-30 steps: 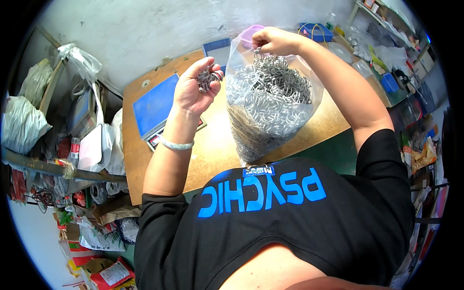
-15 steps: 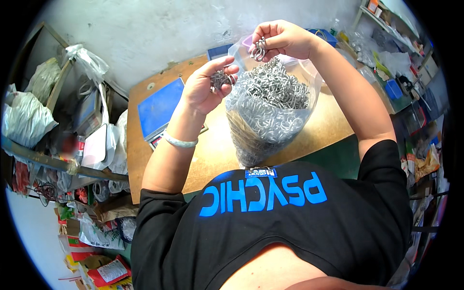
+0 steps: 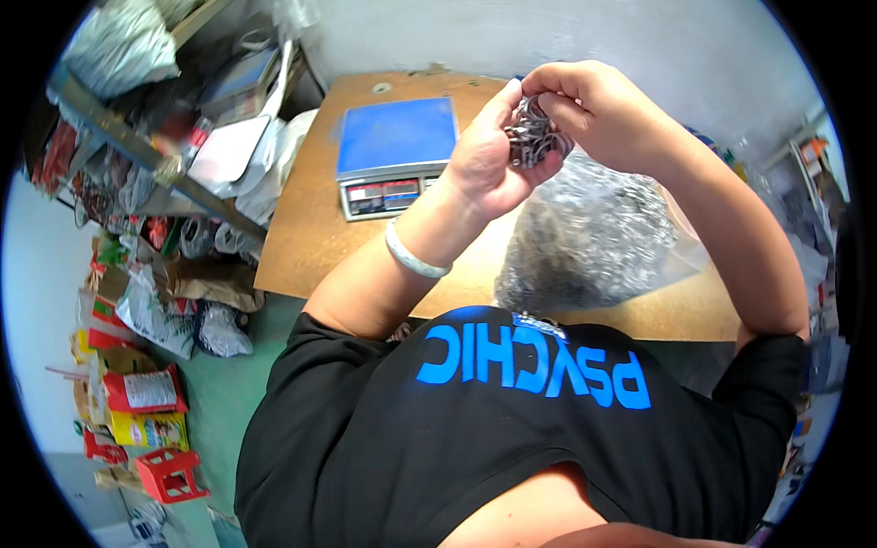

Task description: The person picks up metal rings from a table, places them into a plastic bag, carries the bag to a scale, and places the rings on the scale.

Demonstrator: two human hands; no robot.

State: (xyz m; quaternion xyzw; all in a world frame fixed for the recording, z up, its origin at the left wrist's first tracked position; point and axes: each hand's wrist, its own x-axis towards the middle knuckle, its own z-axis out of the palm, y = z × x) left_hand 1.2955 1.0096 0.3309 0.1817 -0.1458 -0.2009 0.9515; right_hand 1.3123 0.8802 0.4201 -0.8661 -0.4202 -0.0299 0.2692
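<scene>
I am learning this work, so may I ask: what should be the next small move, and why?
Perhaps the left hand should curl slightly tighter around the metal rings: they bunch in it, exposed on one side, while the right hand is at their upper edge.

Left hand point(image 3: 489, 169): palm upturned, fingers point(image 3: 548, 168) curled. Right hand point(image 3: 603, 114): alongside, fingers bent. Right elbow point(image 3: 779, 318): flexed.

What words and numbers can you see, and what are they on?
I won't copy words, but they're here:
Black shirt: big blue letters, upside down; small blue patch blurred.
Scale: panel markings too small to read.
Red packet, yellow packet: print too small.
Metal rings: none visible.
</scene>
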